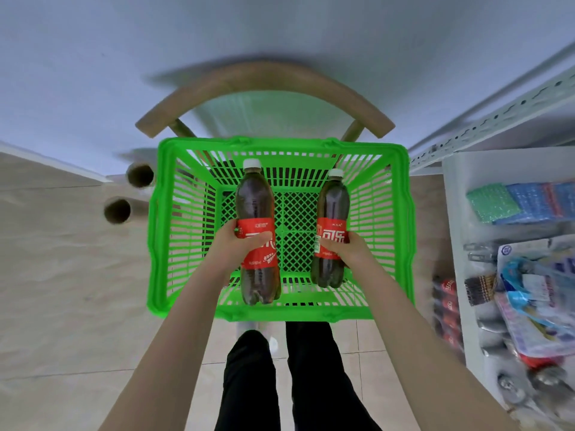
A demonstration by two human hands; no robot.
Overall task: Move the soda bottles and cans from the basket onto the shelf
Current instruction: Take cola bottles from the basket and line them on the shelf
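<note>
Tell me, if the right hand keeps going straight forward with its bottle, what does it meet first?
Probably the far wall of the green basket. The right hand holds its bottle cap-forward above the basket's floor, though depth is hard to judge here.

Right bottle (331,231) red label: "可乐".

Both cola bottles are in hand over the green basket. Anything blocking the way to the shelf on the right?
Nothing visible. Left hand and right hand each grip a red-labelled cola bottle; the white shelf lies past the green plastic basket's rim.
</note>
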